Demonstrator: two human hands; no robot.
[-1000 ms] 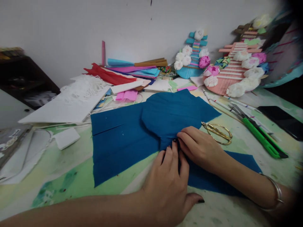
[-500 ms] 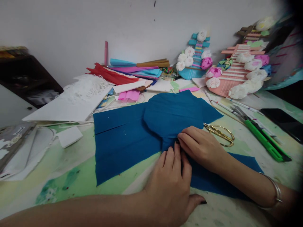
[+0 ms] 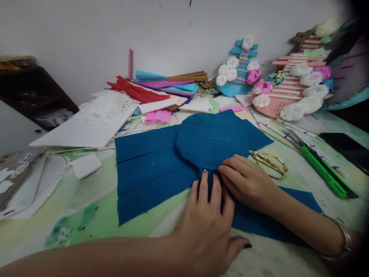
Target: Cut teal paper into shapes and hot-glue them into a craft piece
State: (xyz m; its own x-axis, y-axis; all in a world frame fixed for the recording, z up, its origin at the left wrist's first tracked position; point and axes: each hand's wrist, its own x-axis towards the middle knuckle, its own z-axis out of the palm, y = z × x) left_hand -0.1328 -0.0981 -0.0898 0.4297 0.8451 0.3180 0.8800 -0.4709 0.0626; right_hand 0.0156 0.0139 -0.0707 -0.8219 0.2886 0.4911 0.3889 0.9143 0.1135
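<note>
A rounded piece wrapped in blue crepe paper (image 3: 211, 134) lies on a larger sheet of the same blue paper (image 3: 144, 181) in the middle of the table. My left hand (image 3: 206, 223) rests at its near edge, fingers stretched out and tips pressing the narrow lower part, thumb apart. Close beside it, my right hand (image 3: 248, 181) has its fingers bent and pressed together on the paper along that edge; its fingertips are partly hidden. Gold-handled scissors (image 3: 271, 165) lie just beyond my right hand, their blades mostly covered by the blue paper.
A green utility knife (image 3: 325, 169) and a black phone (image 3: 346, 150) lie at the right. Two guitar-shaped crafts with paper flowers, one blue (image 3: 236, 89) and one pink (image 3: 271, 105), lean at the back. A white board (image 3: 75, 132) and folded coloured paper (image 3: 138, 90) lie behind.
My left fingers have slid slightly forward and spread apart along the edge of the blue piece. My right hand stays almost in place.
</note>
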